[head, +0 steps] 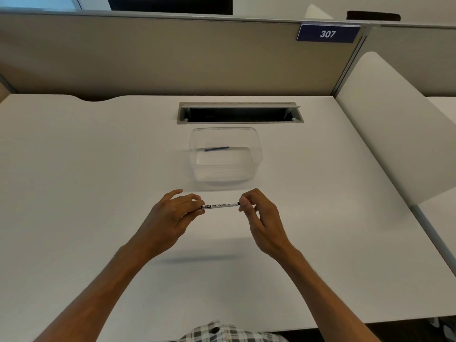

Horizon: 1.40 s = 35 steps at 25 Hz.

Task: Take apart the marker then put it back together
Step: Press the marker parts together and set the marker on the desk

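A white whiteboard marker (220, 205) with black lettering is held level above the desk, between both hands. My left hand (172, 213) pinches its left end with thumb and fingers. My right hand (259, 213) pinches the right end, where a small black part shows at the fingertips. A thin blue stick (216, 149), like an ink core, lies inside the clear plastic container (256, 156) just behind the hands.
The white desk (86, 181) has an open cable slot (239, 112) behind the container. A beige partition with a "307" sign (327, 33) closes the back. A white side panel (394, 124) stands at the right.
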Each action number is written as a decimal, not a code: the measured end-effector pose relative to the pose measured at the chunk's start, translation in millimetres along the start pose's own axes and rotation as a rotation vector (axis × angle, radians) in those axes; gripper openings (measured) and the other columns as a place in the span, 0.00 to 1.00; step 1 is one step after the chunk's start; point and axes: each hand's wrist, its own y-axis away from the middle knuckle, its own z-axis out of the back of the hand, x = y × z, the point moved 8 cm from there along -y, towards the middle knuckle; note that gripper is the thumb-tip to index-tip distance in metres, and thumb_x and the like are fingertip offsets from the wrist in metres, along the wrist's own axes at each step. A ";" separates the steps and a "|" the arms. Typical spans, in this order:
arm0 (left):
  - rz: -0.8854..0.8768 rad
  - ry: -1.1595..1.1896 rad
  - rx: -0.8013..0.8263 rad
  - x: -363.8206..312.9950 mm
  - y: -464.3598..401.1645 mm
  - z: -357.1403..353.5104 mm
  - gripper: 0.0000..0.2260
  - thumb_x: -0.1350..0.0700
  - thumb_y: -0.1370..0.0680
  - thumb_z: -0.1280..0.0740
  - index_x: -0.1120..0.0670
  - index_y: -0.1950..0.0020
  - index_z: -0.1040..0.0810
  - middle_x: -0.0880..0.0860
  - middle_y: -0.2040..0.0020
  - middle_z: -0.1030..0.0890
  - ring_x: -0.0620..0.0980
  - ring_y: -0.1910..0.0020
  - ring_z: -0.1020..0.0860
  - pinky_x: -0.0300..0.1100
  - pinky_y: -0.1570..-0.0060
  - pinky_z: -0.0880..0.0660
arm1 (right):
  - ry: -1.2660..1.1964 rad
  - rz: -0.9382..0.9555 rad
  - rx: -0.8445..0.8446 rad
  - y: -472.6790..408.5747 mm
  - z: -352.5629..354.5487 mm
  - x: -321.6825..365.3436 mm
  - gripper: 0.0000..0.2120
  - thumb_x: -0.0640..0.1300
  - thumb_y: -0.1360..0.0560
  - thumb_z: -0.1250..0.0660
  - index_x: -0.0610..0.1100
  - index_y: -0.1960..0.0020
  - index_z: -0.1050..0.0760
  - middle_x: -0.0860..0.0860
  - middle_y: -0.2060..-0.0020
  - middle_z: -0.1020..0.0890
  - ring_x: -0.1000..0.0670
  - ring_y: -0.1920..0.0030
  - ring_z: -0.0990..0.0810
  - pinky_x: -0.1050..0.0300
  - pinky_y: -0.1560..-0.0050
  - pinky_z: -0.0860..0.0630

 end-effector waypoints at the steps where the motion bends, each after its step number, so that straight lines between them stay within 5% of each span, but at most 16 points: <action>1: 0.004 0.007 -0.003 0.8 0.5 -0.2 0.17 0.47 0.21 0.43 0.55 0.50 0.19 0.48 0.50 0.16 0.44 0.52 0.24 0.46 0.35 0.32 | 0.031 0.023 0.008 -0.1 0.7 2.2 0.13 0.56 0.18 0.45 0.52 0.56 0.29 0.57 0.59 0.24 0.52 0.59 0.24 0.57 0.59 0.28; 6: 0.018 0.022 0.003 4.1 1.3 -1.5 0.09 0.53 0.22 0.36 0.54 0.49 0.18 0.47 0.50 0.16 0.43 0.52 0.23 0.48 0.35 0.32 | 0.086 0.087 0.041 0.0 -0.9 3.1 0.10 0.52 0.17 0.45 0.51 0.54 0.30 0.57 0.57 0.26 0.50 0.58 0.25 0.51 0.59 0.27; 11: 0.014 0.033 0.018 1.3 1.9 -0.1 0.05 0.56 0.23 0.34 0.54 0.52 0.19 0.48 0.51 0.16 0.46 0.53 0.21 0.50 0.36 0.32 | 0.064 0.083 0.039 -1.1 -2.7 2.4 0.12 0.52 0.17 0.45 0.50 0.55 0.30 0.57 0.57 0.26 0.49 0.59 0.26 0.55 0.60 0.29; 16: 0.001 0.002 0.029 -2.5 0.1 1.4 0.12 0.50 0.21 0.38 0.56 0.50 0.18 0.49 0.51 0.16 0.48 0.53 0.20 0.50 0.35 0.32 | 0.028 0.077 0.020 -3.5 -1.3 2.9 0.13 0.52 0.17 0.45 0.49 0.57 0.29 0.57 0.58 0.27 0.51 0.59 0.26 0.62 0.60 0.33; 22: -0.033 -0.022 0.007 -6.6 -1.6 4.6 0.22 0.44 0.20 0.46 0.56 0.48 0.18 0.50 0.51 0.16 0.48 0.49 0.20 0.49 0.36 0.33 | -0.062 0.045 -0.005 -3.1 -0.8 5.5 0.15 0.51 0.17 0.44 0.51 0.61 0.29 0.56 0.58 0.26 0.50 0.61 0.26 0.55 0.61 0.31; 28: -0.063 -0.082 -0.005 -8.9 -3.6 5.9 0.22 0.45 0.20 0.47 0.56 0.48 0.18 0.51 0.50 0.16 0.47 0.48 0.20 0.49 0.36 0.33 | -0.129 -0.026 -0.036 -3.3 -1.4 1.0 0.20 0.49 0.17 0.42 0.41 0.63 0.24 0.58 0.59 0.26 0.53 0.66 0.27 0.61 0.65 0.33; 35: -0.056 -0.087 0.011 -10.8 -4.4 4.2 0.25 0.43 0.19 0.50 0.56 0.48 0.18 0.51 0.51 0.15 0.48 0.49 0.19 0.50 0.36 0.33 | -0.210 -0.089 -0.041 -5.0 -2.1 -0.4 0.21 0.54 0.18 0.41 0.46 0.65 0.23 0.56 0.61 0.24 0.54 0.69 0.27 0.57 0.67 0.34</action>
